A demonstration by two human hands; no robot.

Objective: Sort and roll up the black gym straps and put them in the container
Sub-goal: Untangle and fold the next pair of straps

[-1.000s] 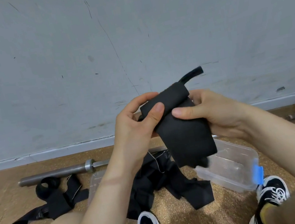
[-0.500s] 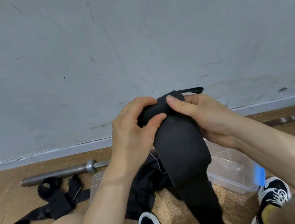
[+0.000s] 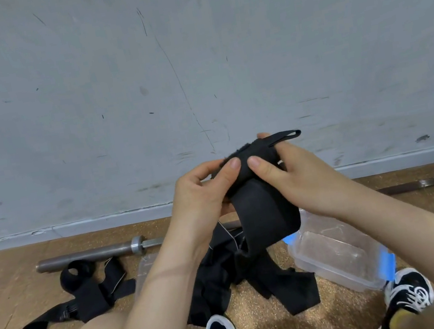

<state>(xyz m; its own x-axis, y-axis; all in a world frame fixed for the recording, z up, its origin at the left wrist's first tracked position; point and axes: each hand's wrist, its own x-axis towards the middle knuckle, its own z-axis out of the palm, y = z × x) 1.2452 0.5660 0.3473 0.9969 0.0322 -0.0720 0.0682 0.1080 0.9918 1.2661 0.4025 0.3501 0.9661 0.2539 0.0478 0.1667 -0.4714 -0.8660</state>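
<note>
The left hand (image 3: 200, 193) and right hand (image 3: 293, 177) both pinched the partly rolled strap (image 3: 265, 213) between thumbs and fingers, raised in front of the wall. The roll would probably slacken or spring open if either thumb eased, as the webbing looked stiff. Its hanging tail might also snag the pile of loose straps (image 3: 229, 272) on the floor below. The strap was wide, black and matte, with a fuzzy edge and a thin loop (image 3: 286, 136) jutting right. The clear container (image 3: 339, 256) lay just right of the pile.
</note>
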